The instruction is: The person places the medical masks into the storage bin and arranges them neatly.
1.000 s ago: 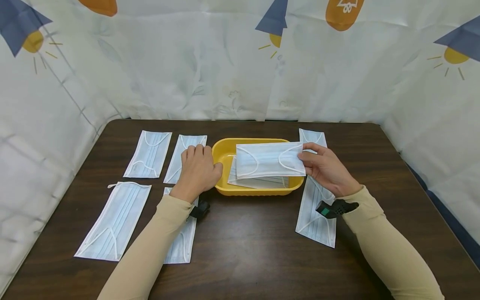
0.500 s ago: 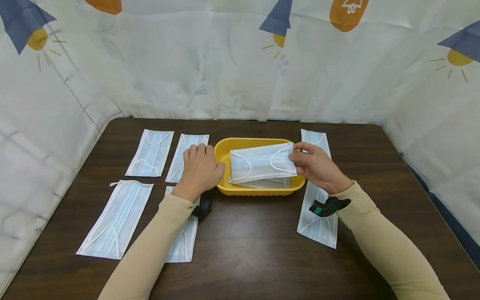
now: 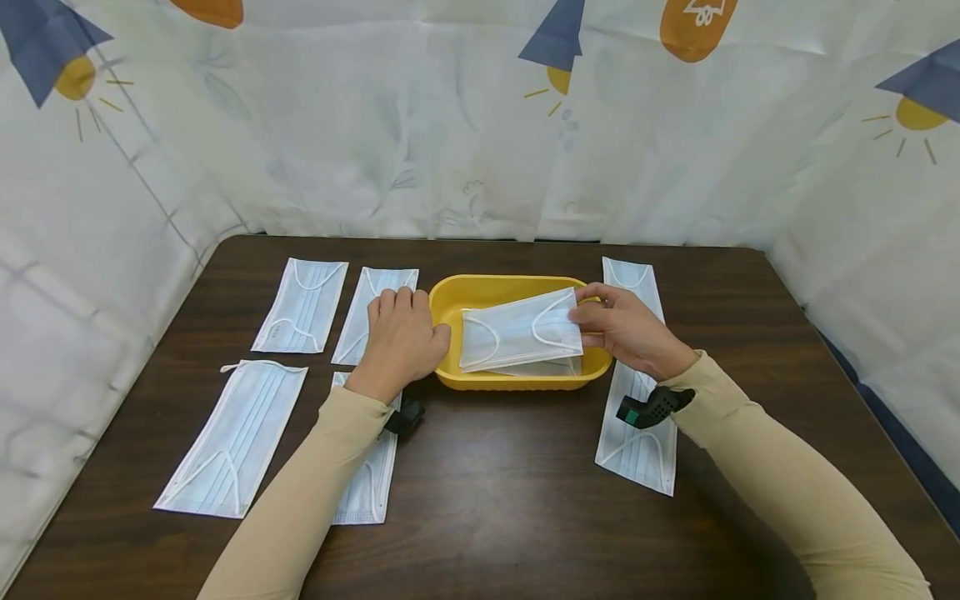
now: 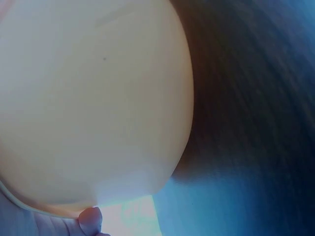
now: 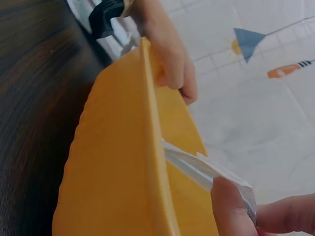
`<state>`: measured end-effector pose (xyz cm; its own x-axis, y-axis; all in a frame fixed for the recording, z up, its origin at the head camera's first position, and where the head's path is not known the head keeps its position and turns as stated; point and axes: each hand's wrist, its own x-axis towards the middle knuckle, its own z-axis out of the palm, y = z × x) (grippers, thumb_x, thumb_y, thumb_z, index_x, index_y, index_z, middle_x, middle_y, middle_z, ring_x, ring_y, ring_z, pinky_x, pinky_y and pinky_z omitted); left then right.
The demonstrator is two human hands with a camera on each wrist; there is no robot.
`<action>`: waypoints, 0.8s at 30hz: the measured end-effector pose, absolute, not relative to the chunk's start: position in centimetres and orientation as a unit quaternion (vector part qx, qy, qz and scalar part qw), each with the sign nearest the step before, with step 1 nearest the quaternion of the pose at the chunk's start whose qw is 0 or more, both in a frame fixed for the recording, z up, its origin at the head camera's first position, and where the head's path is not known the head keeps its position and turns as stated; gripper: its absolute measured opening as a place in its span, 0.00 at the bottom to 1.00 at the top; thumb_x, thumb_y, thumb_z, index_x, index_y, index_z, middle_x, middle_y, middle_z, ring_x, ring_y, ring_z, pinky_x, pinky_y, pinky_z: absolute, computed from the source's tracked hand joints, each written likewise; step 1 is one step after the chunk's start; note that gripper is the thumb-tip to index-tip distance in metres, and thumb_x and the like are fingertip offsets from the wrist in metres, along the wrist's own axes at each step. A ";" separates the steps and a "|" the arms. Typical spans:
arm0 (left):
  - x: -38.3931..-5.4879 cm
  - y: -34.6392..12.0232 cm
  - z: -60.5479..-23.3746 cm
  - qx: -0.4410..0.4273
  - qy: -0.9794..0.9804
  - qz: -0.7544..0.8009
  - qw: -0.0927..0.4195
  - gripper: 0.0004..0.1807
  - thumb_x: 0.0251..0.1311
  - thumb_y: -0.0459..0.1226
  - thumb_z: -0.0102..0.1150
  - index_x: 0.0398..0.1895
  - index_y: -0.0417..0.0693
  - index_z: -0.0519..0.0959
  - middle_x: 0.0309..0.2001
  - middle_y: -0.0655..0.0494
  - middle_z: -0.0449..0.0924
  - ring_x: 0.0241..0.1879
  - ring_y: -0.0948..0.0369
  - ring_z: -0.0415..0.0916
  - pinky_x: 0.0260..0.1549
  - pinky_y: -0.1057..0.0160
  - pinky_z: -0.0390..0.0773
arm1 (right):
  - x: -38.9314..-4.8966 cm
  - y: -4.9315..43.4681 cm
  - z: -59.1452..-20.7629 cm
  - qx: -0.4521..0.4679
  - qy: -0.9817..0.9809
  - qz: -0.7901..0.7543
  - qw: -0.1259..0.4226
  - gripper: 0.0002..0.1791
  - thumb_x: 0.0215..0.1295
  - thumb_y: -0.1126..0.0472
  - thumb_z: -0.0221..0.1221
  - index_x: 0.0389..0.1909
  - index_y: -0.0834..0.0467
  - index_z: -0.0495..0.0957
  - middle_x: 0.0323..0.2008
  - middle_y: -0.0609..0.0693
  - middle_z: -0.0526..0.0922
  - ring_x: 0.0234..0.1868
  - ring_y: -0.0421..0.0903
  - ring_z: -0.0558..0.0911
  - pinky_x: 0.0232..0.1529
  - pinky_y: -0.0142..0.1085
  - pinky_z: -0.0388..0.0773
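My right hand [image 3: 630, 329] pinches a pale blue face mask [image 3: 513, 333] at its right end, thumb in front. The mask slants over the yellow plastic basket [image 3: 517, 384], its lower left corner down inside. Under it shows the edge of a whitish mask [image 3: 551, 367] in the basket. In the right wrist view, thumb and finger [image 5: 229, 206] squeeze the mask's folded end [image 5: 248, 196] just above the rim. My left hand [image 3: 401, 342] grips the basket's left end, thumb at the rim. The left wrist view shows the basket's side [image 4: 98, 108] close up, with fingers at its edge.
Several face masks lie flat on the dark wooden table [image 3: 495, 483]: a larger one [image 3: 236, 437] at left, a mask [image 3: 300, 304] behind it, others partly under my left arm. More masks [image 3: 637, 433] lie right of the basket. A patterned curtain [image 3: 480, 150] hangs behind.
My right hand has moved left and slightly down with the mask, which now tilts and sits lower over the basket. My left hand keeps its place at the basket's left end.
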<state>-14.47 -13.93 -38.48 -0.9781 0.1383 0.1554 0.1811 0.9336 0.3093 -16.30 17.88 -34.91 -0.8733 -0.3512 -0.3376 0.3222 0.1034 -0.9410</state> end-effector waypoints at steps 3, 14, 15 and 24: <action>-14.5 -14.0 -38.5 -0.081 -0.981 -0.165 0.069 0.16 0.63 0.42 0.43 0.38 0.36 0.71 0.37 0.43 0.68 0.45 0.43 0.61 0.54 0.42 0.60 | -16.5 17.7 -34.9 -0.025 0.726 -0.637 0.259 0.19 0.77 0.62 0.54 0.64 0.62 0.63 0.57 0.55 0.71 0.44 0.44 0.82 0.48 0.30 0.85; -14.6 -13.9 -38.4 -0.084 -0.982 -0.159 0.063 0.18 0.64 0.43 0.44 0.42 0.35 0.71 0.40 0.41 0.69 0.48 0.42 0.61 0.57 0.40 0.60 | -16.4 18.2 -34.7 -0.064 0.802 -0.543 0.239 0.30 0.78 0.56 0.53 0.75 0.64 0.63 0.70 0.63 0.71 0.66 0.61 0.80 0.62 0.46 0.80; -14.6 -13.8 -38.4 -0.084 -0.982 -0.158 0.064 0.18 0.64 0.43 0.44 0.42 0.34 0.71 0.40 0.41 0.69 0.49 0.42 0.61 0.57 0.40 0.60 | -16.4 18.3 -34.6 -0.069 0.809 -0.534 0.235 0.30 0.78 0.55 0.54 0.75 0.64 0.63 0.70 0.63 0.72 0.66 0.61 0.81 0.62 0.46 0.80; -14.6 -13.9 -38.5 -0.082 -0.982 -0.159 0.065 0.19 0.65 0.43 0.44 0.44 0.33 0.72 0.42 0.40 0.70 0.49 0.41 0.62 0.58 0.40 0.60 | -15.4 19.2 -33.5 -0.088 0.882 -0.425 0.182 0.31 0.74 0.44 0.58 0.71 0.57 0.73 0.67 0.57 0.80 0.63 0.53 0.85 0.63 0.46 0.81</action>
<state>-14.61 -13.87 -38.50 -0.9783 0.1394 0.1532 0.1806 0.9363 0.3012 -15.42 19.21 -33.48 -0.9183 -0.3106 -0.2457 -0.0012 0.6227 -0.7825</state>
